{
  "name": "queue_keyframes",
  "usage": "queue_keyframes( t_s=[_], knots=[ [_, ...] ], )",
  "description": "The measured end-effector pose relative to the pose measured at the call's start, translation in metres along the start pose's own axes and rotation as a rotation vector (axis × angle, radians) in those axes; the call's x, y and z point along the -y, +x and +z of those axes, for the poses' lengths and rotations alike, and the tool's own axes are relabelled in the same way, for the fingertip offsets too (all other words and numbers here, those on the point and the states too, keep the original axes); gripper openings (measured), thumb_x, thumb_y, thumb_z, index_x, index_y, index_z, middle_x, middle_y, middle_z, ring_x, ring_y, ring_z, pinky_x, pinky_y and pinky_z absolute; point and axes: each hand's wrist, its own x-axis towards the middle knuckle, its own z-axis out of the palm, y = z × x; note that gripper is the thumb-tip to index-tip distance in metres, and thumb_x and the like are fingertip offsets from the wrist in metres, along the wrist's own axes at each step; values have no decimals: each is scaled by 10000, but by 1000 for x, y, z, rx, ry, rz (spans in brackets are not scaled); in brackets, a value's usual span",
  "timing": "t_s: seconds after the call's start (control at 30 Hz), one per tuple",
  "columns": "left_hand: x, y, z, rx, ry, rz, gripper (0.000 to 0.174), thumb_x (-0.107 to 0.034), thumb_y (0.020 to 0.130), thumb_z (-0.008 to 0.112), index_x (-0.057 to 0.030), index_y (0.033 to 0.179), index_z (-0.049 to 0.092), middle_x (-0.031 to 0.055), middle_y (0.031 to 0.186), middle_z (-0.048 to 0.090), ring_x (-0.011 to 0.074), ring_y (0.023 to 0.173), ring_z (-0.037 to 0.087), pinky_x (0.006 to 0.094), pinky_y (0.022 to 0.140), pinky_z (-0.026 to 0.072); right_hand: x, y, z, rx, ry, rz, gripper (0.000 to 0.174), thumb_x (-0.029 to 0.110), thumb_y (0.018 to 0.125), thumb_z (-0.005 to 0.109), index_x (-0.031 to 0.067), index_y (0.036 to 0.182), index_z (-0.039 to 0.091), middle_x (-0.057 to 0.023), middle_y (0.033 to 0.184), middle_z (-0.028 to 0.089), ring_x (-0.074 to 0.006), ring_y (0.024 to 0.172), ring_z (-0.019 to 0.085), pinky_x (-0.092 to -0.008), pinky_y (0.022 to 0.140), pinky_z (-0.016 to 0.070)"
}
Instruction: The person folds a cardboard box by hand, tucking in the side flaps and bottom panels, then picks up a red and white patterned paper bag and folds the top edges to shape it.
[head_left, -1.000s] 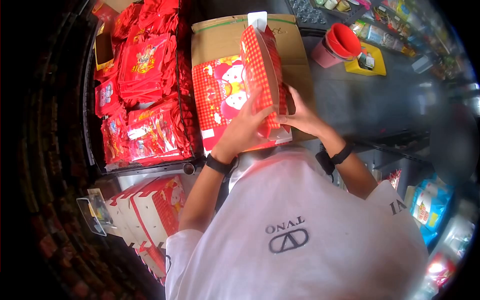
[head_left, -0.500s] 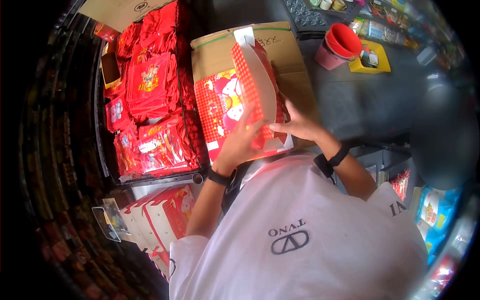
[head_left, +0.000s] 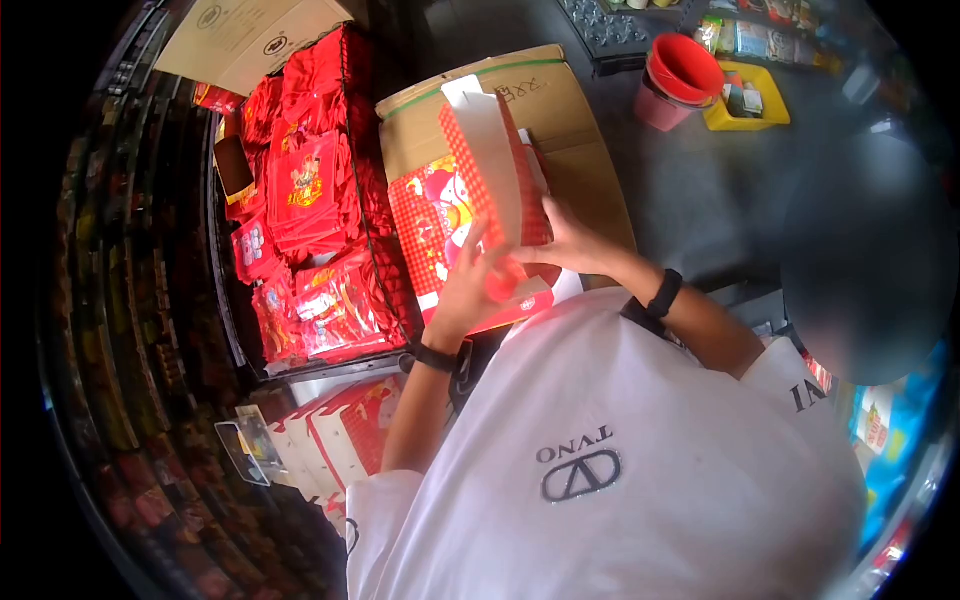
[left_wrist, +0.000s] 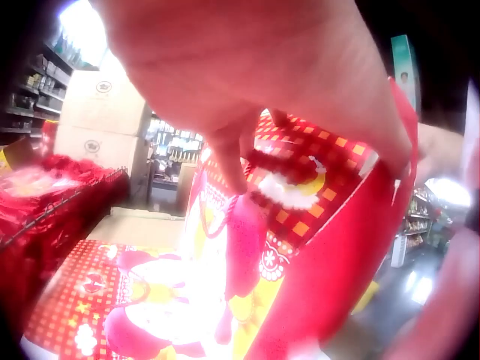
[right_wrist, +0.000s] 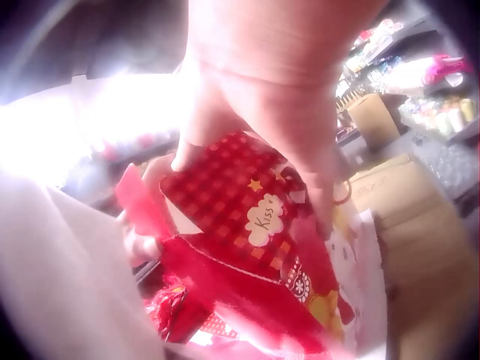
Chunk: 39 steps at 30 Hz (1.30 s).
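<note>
A partly folded red checkered carton (head_left: 490, 145) stands on edge, leaning left, with its pale inside showing between the walls. Beneath it lies a flat printed sheet (head_left: 418, 225) on a brown cardboard box (head_left: 590, 165). The left hand (head_left: 467, 292) grips the carton's near left part; in the left wrist view that hand (left_wrist: 255, 67) has its fingers over the printed panel (left_wrist: 330, 191). From the right, the right hand (head_left: 575, 247) holds the near end. In the right wrist view, thumb and fingers of this hand (right_wrist: 277, 75) straddle the panel marked "Kiss" (right_wrist: 225, 195).
Red packets (head_left: 310, 190) fill a black-edged rack on the left. Red and white cartons (head_left: 345, 435) stand below it. Nested red and pink buckets (head_left: 685, 70) and a yellow basket (head_left: 775, 112) are at the upper right. A blurred dark round shape (head_left: 860, 250) crosses the right side.
The carton's upright part has shifted left and leans more, its inside showing wider. Both hands have moved slightly with it, still holding on. The head view has turned a little.
</note>
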Motion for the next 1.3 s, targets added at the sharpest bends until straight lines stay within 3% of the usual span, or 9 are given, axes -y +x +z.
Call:
queue_keyframes(
  t_s=[0.1, 0.2, 0.3, 0.4, 0.53, 0.6, 0.77, 1.1, 1.3],
  knots=[
    [-1, -3, 6, -54, -16, -45, 965, -288, 615, 1030, -145, 1425, 526, 276, 1671, 279, 487, 1482, 425, 536, 1128, 526, -19, 0, 0, 40, -200, 164, 1170, 545, 865, 851, -38, 1652, 212, -290, 1662, 274, -376, 1571, 272, -445, 1270, 294],
    [-9, -8, 18, -153, -12, -101, 970, -289, 630, 1030, -124, 1437, 518, 285, 1639, 305, 498, 1457, 441, 545, 1136, 512, -33, -1, -2, 23, -139, -13, 1062, 539, 931, 790, -30, 1647, 249, -269, 1656, 313, -364, 1557, 312, -437, 1264, 308],
    [-21, -5, 24, -225, 73, -135, 985, -293, 642, 1029, -100, 1453, 504, 281, 1614, 299, 499, 1468, 400, 561, 1168, 472, -34, -11, -26, 80, -104, 127, 971, 513, 964, 759, -40, 1624, 312, -250, 1673, 333, -365, 1543, 364, -416, 1246, 348],
    [-24, 4, 32, -300, 225, -75, 1014, -314, 659, 1025, -69, 1470, 468, 262, 1606, 257, 480, 1522, 281, 571, 1203, 410, -52, -40, -49, 102, -33, 143, 891, 405, 981, 765, -38, 1624, 335, -251, 1689, 335, -345, 1562, 357, -404, 1258, 332],
    [-32, 31, 44, -316, 207, -127, 1069, -316, 651, 1026, -41, 1481, 412, 290, 1608, 242, 487, 1508, 288, 568, 1174, 426, -49, -57, -44, 76, -122, 10, 993, 227, 921, 833, 7, 1675, 224, -222, 1719, 267, -343, 1590, 293, -425, 1270, 322],
    [-43, 43, 49, -286, 207, -131, 1077, -317, 649, 1024, -33, 1483, 404, 298, 1609, 233, 494, 1507, 284, 578, 1169, 423, -52, -50, -36, 36, -166, -80, 1116, 250, 866, 885, -42, 1668, 166, -284, 1723, 199, -377, 1595, 276, -425, 1278, 298],
    [-33, 50, 66, -231, 150, -163, 1178, -450, 668, 990, 10, 1526, 328, 324, 1609, 203, 514, 1529, 200, 609, 1171, 398, -64, -32, -22, -120, -296, -144, 1282, 354, 706, 992, -69, 1636, 219, -335, 1653, 268, -452, 1518, 357, -495, 1243, 348],
    [-41, 72, 27, 24, 153, -84, 1192, -520, 744, 930, 9, 1591, 281, 310, 1685, 65, 505, 1552, 193, 574, 1239, 326, -85, -20, -21, -226, -348, -303, 1145, 345, 745, 961, -50, 1596, 305, -315, 1608, 360, -447, 1510, 375, -525, 1245, 335],
    [-30, 79, -9, 24, 207, -77, 552, -393, 994, 731, -84, 1430, 592, 299, 1651, 245, 468, 1535, 255, 596, 1235, 283, -90, -9, -25, -271, -330, -354, 1030, 307, 784, 934, -22, 1576, 363, -290, 1571, 431, -431, 1492, 401, -514, 1236, 343]
  ],
)
